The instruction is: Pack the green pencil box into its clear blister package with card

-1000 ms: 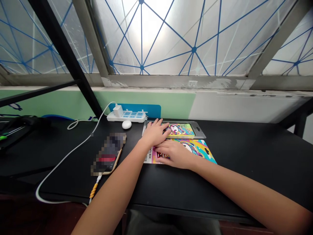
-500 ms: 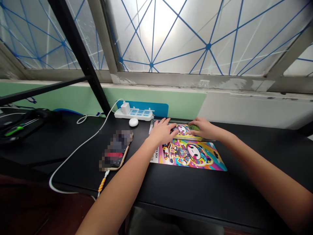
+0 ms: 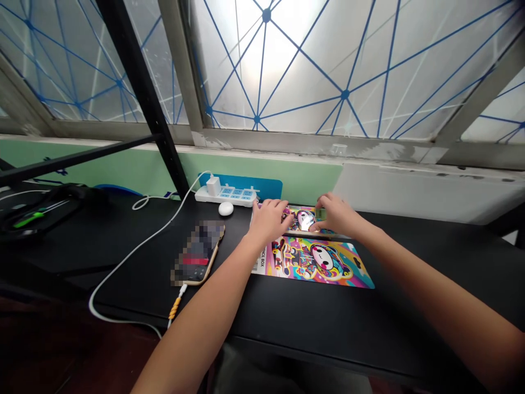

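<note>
Near the far edge of the desk (image 3: 311,323), one box (image 3: 304,220), contents hidden, is showing beyond one card (image 3: 322,262); the right hand (image 3: 338,216) is clasping one end, the left hand (image 3: 268,221) spreading over the other, grip unclear.

Daylight from behind, falling on a dim black desk (image 3: 324,328).
Light enters through the frosted window (image 3: 303,82), whose upper middle glares nearly white, while the desk's lower left and the floor (image 3: 45,355) sink into shadow. Wide-angle distortion slants the window frame (image 3: 176,60) and stretches the right forearm (image 3: 455,312) toward the edge, where it softens. Coarse blocks mask the phone (image 3: 200,249); the printed card's (image 3: 324,262) colours read vividly, its finest marks blurred.
</note>
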`<action>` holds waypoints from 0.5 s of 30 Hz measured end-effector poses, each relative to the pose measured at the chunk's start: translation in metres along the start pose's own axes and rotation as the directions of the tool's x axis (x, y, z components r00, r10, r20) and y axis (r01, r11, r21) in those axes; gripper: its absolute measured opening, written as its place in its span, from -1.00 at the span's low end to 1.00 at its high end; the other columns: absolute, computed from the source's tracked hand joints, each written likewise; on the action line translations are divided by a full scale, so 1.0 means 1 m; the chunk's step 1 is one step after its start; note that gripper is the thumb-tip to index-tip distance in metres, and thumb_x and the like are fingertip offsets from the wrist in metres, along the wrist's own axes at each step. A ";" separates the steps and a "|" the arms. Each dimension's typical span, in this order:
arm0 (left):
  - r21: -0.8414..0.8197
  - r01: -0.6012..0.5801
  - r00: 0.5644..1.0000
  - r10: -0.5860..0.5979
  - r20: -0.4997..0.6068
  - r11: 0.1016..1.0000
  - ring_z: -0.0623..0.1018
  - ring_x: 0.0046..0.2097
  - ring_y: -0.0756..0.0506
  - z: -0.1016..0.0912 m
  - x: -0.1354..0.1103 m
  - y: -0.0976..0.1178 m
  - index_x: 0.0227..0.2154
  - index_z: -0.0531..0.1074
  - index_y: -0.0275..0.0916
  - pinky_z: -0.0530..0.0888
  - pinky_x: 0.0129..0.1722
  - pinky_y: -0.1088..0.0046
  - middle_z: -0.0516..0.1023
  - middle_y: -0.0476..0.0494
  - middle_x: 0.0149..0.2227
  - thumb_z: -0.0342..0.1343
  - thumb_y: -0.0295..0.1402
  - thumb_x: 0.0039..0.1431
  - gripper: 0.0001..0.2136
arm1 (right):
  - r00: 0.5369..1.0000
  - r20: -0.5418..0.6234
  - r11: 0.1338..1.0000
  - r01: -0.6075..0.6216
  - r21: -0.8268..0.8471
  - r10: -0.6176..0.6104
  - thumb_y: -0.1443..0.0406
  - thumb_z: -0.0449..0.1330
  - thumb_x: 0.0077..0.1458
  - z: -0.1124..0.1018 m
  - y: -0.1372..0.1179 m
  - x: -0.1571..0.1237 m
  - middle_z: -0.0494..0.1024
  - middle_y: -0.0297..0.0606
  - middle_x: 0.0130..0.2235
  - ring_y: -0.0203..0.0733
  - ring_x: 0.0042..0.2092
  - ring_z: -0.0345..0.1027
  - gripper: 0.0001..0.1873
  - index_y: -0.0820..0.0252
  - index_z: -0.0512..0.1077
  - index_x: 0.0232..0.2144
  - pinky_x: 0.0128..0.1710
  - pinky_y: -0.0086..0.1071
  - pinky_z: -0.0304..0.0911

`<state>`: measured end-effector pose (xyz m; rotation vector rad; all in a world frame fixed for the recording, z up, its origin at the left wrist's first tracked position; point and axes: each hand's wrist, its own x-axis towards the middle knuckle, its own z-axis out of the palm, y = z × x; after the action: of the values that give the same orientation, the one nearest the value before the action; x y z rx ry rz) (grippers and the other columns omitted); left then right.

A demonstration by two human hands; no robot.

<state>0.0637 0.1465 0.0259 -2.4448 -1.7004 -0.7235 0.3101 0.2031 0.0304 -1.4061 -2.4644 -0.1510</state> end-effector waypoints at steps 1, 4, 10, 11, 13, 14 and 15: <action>0.012 0.030 0.999 -0.030 -0.025 0.999 0.36 0.22 -0.29 -0.005 0.000 -0.002 0.22 0.29 -0.15 -0.07 0.32 -0.17 0.47 -0.23 0.16 -0.07 -0.07 0.37 -0.54 | 0.999 -0.036 1.000 0.008 -0.004 -0.008 -0.10 0.36 -0.11 -0.001 -0.004 -0.006 0.47 -0.03 -0.06 0.15 -0.07 0.41 -0.42 0.16 0.41 -0.18 -0.01 0.06 0.28; 0.032 0.091 0.996 -0.090 -0.021 0.995 0.44 0.13 -0.35 -0.022 -0.001 -0.010 0.20 0.31 -0.17 -0.01 0.27 -0.25 0.56 -0.27 0.03 0.08 0.02 0.26 -0.45 | 0.988 -0.139 0.997 0.073 -0.008 -0.073 0.03 0.31 0.03 -0.003 -0.015 -0.022 0.54 -0.10 -0.12 0.11 -0.09 0.44 -0.58 0.12 0.37 -0.16 0.13 0.13 0.16; 0.072 -0.114 0.977 0.125 -0.175 0.991 0.45 0.03 -0.24 -0.052 -0.033 -0.001 -0.08 0.50 -0.09 0.25 0.18 0.08 0.54 -0.16 -0.09 0.21 -0.04 0.20 -0.68 | 0.890 -0.375 0.965 0.224 -0.133 -0.258 0.24 0.13 0.26 -0.024 -0.021 -0.065 0.54 -0.09 -0.05 0.05 -0.01 0.41 -0.71 0.11 0.36 0.02 0.20 0.10 0.14; 0.076 -0.153 0.962 0.166 -0.218 0.985 0.44 0.03 -0.24 -0.055 -0.044 0.004 -0.06 0.49 -0.09 0.29 0.14 0.11 0.52 -0.17 -0.09 0.20 -0.06 0.21 -0.67 | 0.876 -0.406 0.965 0.221 -0.139 -0.260 0.25 0.14 0.26 -0.028 -0.022 -0.076 0.54 -0.09 -0.05 0.06 0.00 0.41 -0.67 0.09 0.36 0.07 0.18 0.11 0.16; 0.071 -0.202 0.936 0.214 -0.279 0.977 0.43 0.03 -0.24 -0.057 -0.068 0.011 -0.03 0.48 -0.08 0.33 0.11 0.12 0.52 -0.18 -0.08 0.18 -0.09 0.24 -0.69 | 0.860 -0.423 0.958 0.247 -0.146 -0.286 0.25 0.15 0.24 -0.033 -0.026 -0.100 0.55 -0.11 -0.08 0.07 -0.03 0.41 -0.62 0.03 0.37 0.11 0.13 0.10 0.22; 0.064 -0.214 0.930 0.223 -0.291 0.975 0.43 0.03 -0.24 -0.056 -0.079 0.014 -0.03 0.48 -0.07 0.33 0.11 0.12 0.53 -0.18 -0.07 0.18 -0.12 0.25 -0.72 | 0.855 -0.413 0.949 0.277 -0.147 -0.314 0.25 0.16 0.24 -0.033 -0.028 -0.112 0.55 -0.12 -0.10 0.06 -0.05 0.42 -0.62 0.00 0.38 0.11 0.09 0.07 0.26; 0.050 -0.220 0.932 0.225 -0.284 0.974 0.44 0.03 -0.23 -0.054 -0.090 0.015 -0.04 0.48 -0.07 0.34 0.10 0.13 0.53 -0.17 -0.06 0.19 -0.16 0.25 -0.73 | 0.848 -0.397 0.936 0.320 -0.145 -0.351 0.26 0.16 0.24 -0.031 -0.032 -0.124 0.56 -0.13 -0.14 0.05 -0.08 0.42 -0.62 0.00 0.39 0.10 0.03 0.03 0.31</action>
<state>0.0345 0.0458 0.0394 -2.3295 -1.2944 -0.9716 0.3486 0.0774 0.0237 -0.8354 -2.3244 -0.5647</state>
